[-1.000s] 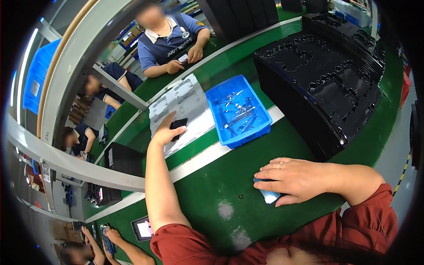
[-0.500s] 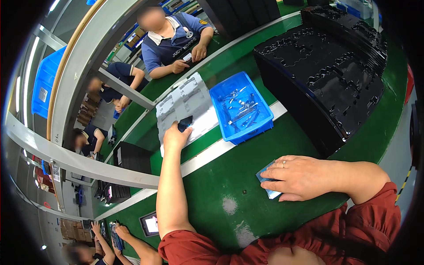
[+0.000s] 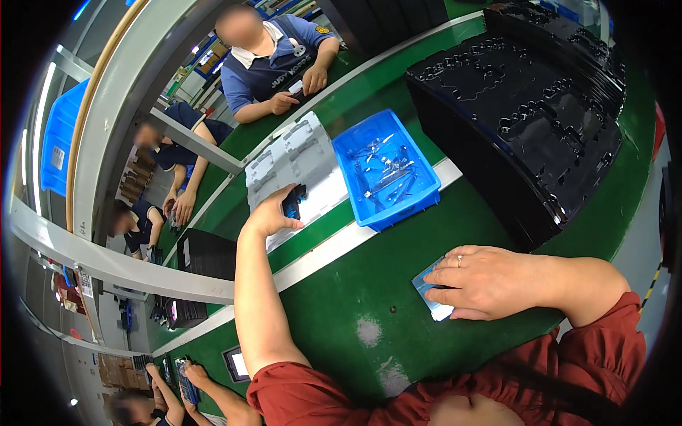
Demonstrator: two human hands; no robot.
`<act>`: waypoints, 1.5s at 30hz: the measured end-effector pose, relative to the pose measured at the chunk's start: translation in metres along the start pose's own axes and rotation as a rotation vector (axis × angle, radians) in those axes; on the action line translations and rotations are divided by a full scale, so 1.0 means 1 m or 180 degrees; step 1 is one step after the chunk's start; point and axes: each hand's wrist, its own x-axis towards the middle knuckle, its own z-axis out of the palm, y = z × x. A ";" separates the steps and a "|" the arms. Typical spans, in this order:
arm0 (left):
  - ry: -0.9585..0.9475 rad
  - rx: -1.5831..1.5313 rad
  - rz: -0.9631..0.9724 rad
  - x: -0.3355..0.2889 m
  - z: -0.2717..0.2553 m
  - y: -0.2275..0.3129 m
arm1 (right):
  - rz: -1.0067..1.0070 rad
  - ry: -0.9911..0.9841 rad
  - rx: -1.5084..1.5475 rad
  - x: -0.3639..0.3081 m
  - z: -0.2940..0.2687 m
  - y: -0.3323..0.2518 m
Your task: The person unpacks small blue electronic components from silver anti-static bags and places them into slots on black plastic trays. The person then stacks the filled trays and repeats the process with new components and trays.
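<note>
My left hand point(image 3: 266, 216) reaches over a pale grey moulded tray point(image 3: 312, 183). Thumb and index finger span a small black part point(image 3: 293, 201) with a bluish sheen, closed about its edges; whether it still touches the tray I cannot tell. On the green bench near me, my right hand point(image 3: 477, 282) lies over a thin flat rectangular piece point(image 3: 428, 277), blue with a white corner. Its fingers curl over that piece, hiding much of it. Just right of the tray stands a blue bin point(image 3: 405, 209) with several small clear-wrapped parts point(image 3: 389, 170) inside.
A tall stack of glossy black trays point(image 3: 490, 142) fills the right of the green bench point(image 3: 341, 312). Across it a co-worker point(image 3: 277, 64) handles a small white item. A grey metal frame point(image 3: 142, 266) crosses at left, with more people beyond. A dark-framed device point(image 3: 236, 363) lies by my left forearm.
My left hand has shifted slightly left and turned, its thumb and index finger now wider around the black part. My right hand stays almost still on the flat piece.
</note>
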 end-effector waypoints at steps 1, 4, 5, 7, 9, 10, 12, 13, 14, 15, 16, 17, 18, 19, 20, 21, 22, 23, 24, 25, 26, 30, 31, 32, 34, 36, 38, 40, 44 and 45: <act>0.0047 -0.0037 -0.0051 -0.003 0.001 0.001 | -0.0017 0.0017 -0.0006 0.000 0.000 0.001; 0.0334 0.0199 -0.0342 -0.017 0.007 0.027 | -0.0023 0.0164 -0.0027 -0.001 0.001 0.001; 0.0450 0.0333 -0.0454 -0.023 0.009 0.039 | 0.0004 0.0151 -0.0038 0.000 -0.001 0.001; 0.0746 0.0457 -0.0717 -0.036 0.016 0.055 | 0.0079 0.0101 -0.0041 0.000 -0.005 0.000; 0.1157 0.0328 -0.0775 -0.053 0.022 0.059 | 0.0184 0.0461 -0.0053 0.001 -0.006 0.000; 0.1305 -0.0175 -0.0943 -0.059 0.022 0.073 | 0.0323 0.0648 -0.0013 0.001 -0.006 0.000; 0.1225 -0.1090 -0.0916 -0.078 0.018 0.112 | 0.0542 0.1157 -0.0097 0.000 -0.008 -0.001; 0.1199 -0.1025 -0.0589 -0.089 0.019 0.139 | 0.0585 0.1366 -0.0041 0.000 -0.008 -0.001; 0.1175 -0.0975 -0.0244 -0.097 0.026 0.167 | 0.0640 0.1570 -0.0007 -0.001 -0.006 0.000; 0.1114 -0.0740 0.0140 -0.106 0.032 0.193 | 0.0653 0.1666 0.0061 -0.002 -0.006 0.000; 0.1060 -0.0498 0.0510 -0.114 0.038 0.218 | 0.0638 0.1722 0.0083 -0.002 -0.007 -0.001; 0.0831 -0.0460 0.0593 -0.118 0.042 0.241 | 0.0642 0.1775 0.0083 -0.002 -0.006 0.000; 0.0599 -0.0414 0.0674 -0.120 0.047 0.259 | 0.0645 0.1835 0.0086 -0.002 -0.006 0.001; 0.0596 -0.0352 0.0819 -0.121 0.056 0.267 | 0.0616 0.1794 0.0105 -0.001 -0.004 0.003; 0.0657 -0.0304 0.0899 -0.122 0.066 0.270 | 0.0629 0.1702 0.0130 -0.001 -0.003 0.003; 0.0635 -0.0247 0.0869 -0.122 0.071 0.272 | 0.0654 0.1624 0.0146 -0.001 -0.003 0.004; 0.0613 -0.0191 0.0840 -0.123 0.073 0.274 | 0.0680 0.1546 0.0161 -0.001 -0.003 0.005; 0.0573 -0.0286 0.0772 -0.125 0.071 0.275 | 0.0749 0.1245 0.0167 -0.003 -0.002 0.006; 0.0522 -0.0380 0.0694 -0.127 0.068 0.274 | 0.0658 0.1012 0.0202 -0.003 -0.001 0.008; 0.0472 -0.0475 0.0616 -0.130 0.065 0.271 | 0.0566 0.0779 0.0237 -0.003 0.000 0.009; 0.0685 -0.0610 0.0664 -0.132 0.063 0.267 | 0.0473 0.0545 0.0271 -0.003 0.001 0.010; 0.0944 -0.1165 0.0078 -0.146 0.074 0.246 | 0.0295 0.0131 -0.0258 -0.005 0.018 0.007; 0.1110 -0.1317 -0.0035 -0.148 0.079 0.241 | 0.0323 0.0051 -0.0250 -0.003 0.022 0.007; 0.1274 -0.1467 -0.0145 -0.149 0.084 0.235 | 0.0355 -0.0026 -0.0243 0.000 0.026 0.007; 0.1345 -0.2369 -0.0426 -0.142 0.108 0.214 | 0.0429 -0.0231 -0.0213 0.008 0.027 0.004; 0.1422 -0.2331 -0.0280 -0.134 0.116 0.202 | 0.0533 -0.0448 -0.0166 0.013 0.024 0.002; 0.1479 -0.2387 -0.0355 -0.128 0.116 0.200 | 0.0499 -0.0441 -0.0216 0.014 0.025 0.001; 0.1543 -0.2321 -0.0318 -0.126 0.118 0.200 | 0.0481 -0.0392 -0.0163 0.015 0.025 0.001; 0.1629 -0.2517 -0.0282 -0.125 0.119 0.195 | 0.0513 -0.0300 0.0207 0.013 0.021 0.001; 0.1672 -0.2489 -0.0233 -0.123 0.122 0.192 | 0.0544 -0.0295 0.0308 0.013 0.018 0.000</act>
